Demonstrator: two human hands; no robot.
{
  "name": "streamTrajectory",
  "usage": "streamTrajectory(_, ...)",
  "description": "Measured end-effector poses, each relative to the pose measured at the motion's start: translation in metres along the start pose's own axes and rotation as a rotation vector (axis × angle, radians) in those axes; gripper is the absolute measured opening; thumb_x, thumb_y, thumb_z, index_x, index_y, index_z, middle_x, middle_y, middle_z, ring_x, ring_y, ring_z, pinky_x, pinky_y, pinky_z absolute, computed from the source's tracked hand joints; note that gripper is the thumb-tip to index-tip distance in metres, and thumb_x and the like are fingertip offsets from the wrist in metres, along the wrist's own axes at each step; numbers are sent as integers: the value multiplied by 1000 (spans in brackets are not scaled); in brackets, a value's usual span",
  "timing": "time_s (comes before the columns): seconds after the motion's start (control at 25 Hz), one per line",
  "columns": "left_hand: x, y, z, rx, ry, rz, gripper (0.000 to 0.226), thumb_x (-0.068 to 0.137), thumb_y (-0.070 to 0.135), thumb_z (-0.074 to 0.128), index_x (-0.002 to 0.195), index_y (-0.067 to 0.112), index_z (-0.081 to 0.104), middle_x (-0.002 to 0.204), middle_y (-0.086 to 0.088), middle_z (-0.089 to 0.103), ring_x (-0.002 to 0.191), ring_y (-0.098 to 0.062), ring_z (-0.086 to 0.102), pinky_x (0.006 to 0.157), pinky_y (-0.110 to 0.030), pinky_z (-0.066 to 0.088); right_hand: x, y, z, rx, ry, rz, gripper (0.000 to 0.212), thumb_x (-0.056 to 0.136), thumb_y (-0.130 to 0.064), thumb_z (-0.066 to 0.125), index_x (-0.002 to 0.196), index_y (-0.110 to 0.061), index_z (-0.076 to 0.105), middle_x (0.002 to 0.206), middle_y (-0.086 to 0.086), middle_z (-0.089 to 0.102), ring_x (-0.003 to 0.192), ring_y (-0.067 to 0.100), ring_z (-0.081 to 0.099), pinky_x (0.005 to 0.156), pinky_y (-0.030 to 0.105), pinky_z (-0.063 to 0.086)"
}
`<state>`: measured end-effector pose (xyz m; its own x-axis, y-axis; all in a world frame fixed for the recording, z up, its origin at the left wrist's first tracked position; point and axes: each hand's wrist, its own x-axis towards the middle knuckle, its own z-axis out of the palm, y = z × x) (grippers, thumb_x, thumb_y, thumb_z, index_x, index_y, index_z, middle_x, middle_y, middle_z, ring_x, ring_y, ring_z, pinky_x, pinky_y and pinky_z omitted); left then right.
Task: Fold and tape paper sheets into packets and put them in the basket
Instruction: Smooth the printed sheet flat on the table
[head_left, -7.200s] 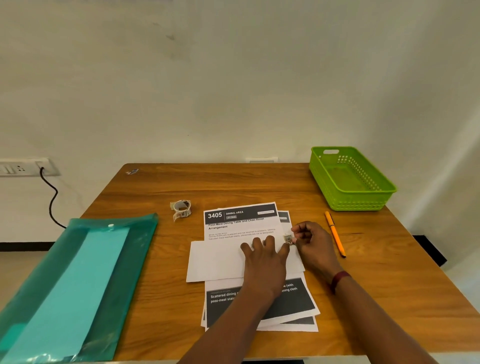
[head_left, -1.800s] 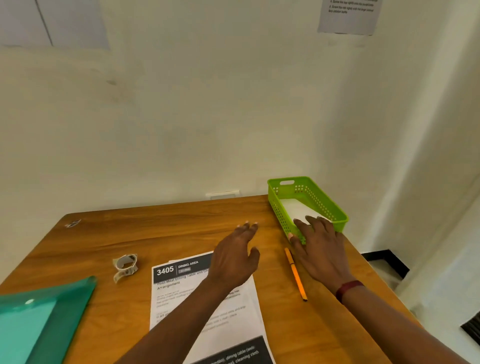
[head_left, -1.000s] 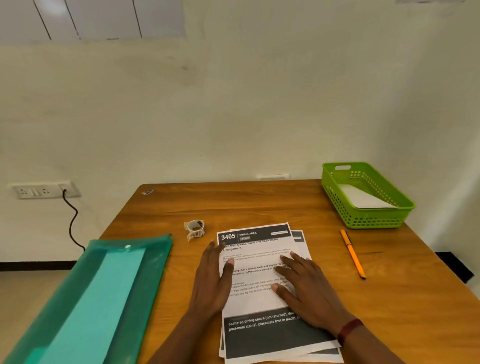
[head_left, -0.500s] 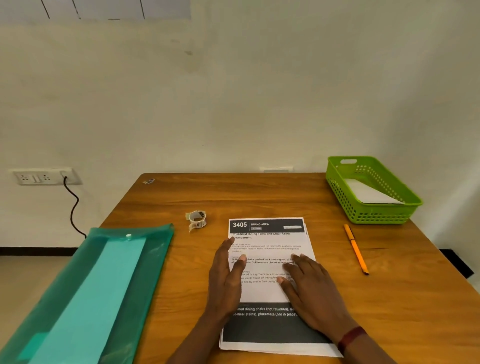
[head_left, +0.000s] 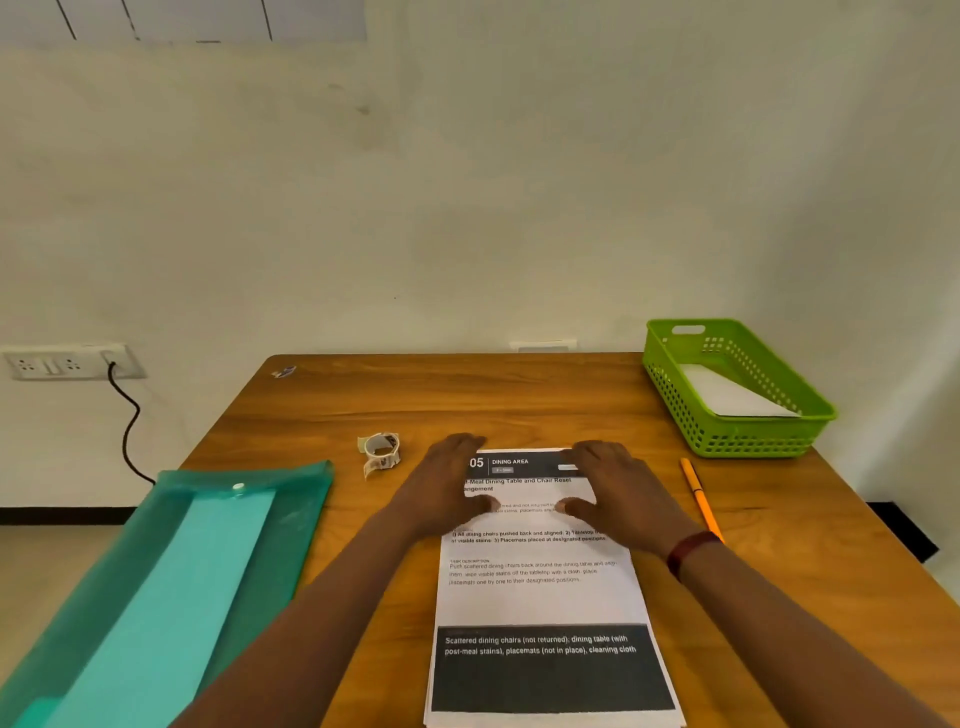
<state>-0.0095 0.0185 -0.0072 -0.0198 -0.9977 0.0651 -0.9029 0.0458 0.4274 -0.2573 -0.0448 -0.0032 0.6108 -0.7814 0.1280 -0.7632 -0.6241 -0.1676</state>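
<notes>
While both hands, left (head_left: 448, 486) and right (head_left: 618, 488), lie flat and unclenched on the top corners of the paper sheets (head_left: 540, 587) at lower center, bare surface (head_left: 493, 400) stretches above; tape roll (head_left: 382, 452) left, pen (head_left: 698, 493) right, basket (head_left: 670, 384) holding 1 packet (head_left: 727, 395) upper right.

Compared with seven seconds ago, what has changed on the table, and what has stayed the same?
The folded packet that the hands were taping then now lies in the basket, which was empty. Both hands have come back to the paper stack: the left hand and right hand now rest flat at the far corners of the top sheet, gripping nothing. The tape, pen and green folder stayed where they were.
</notes>
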Motion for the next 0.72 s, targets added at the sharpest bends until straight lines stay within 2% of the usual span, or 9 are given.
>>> streamTrajectory(0.08,20,0,-11,152,-194,16,113,69,50,82,155,22,16,162,-6,16,148,-28,12,118,-45,16,24,8,-7,-80,-175,-10,85,77,-59,69,146,-27,31,149,0,35,138,23,28,104,42,36)
streamTrajectory(0.16,33,0,-13,251,-296,14,130,61,52,87,156,24,3,163,-6,8,150,-30,6,119,-53,9,40,12,-7,-173,-290,-38,101,69,-58,76,150,-27,23,152,2,31,140,26,24,107,46,32)
streamTrajectory(0.24,39,0,-11,305,-337,-9,137,58,51,88,155,24,-5,164,-7,6,150,-32,4,119,-59,6,49,12,-4,-213,-350,-46,113,65,-57,80,152,-25,15,153,5,29,142,29,21,109,50,29)
streamTrajectory(0.36,43,5,-11,375,-382,-27,137,62,48,87,155,22,-9,162,-10,10,149,-34,7,117,-62,5,55,11,-2,-223,-392,-25,120,64,-55,81,154,-25,7,152,8,29,143,31,19,109,54,27)
streamTrajectory(0.48,42,12,-9,459,-363,-21,137,62,48,87,154,21,-10,159,-13,18,147,-35,14,116,-63,9,53,8,-1,-250,-386,-15,120,65,-55,81,154,-24,7,148,9,34,140,31,23,107,54,29)
streamTrajectory(0.72,29,23,-6,561,-232,-78,135,61,51,87,154,23,-7,155,-14,22,145,-37,17,111,-71,16,43,-4,-3,-343,-242,-18,117,64,-53,82,153,-24,11,139,11,37,132,31,33,104,52,33)
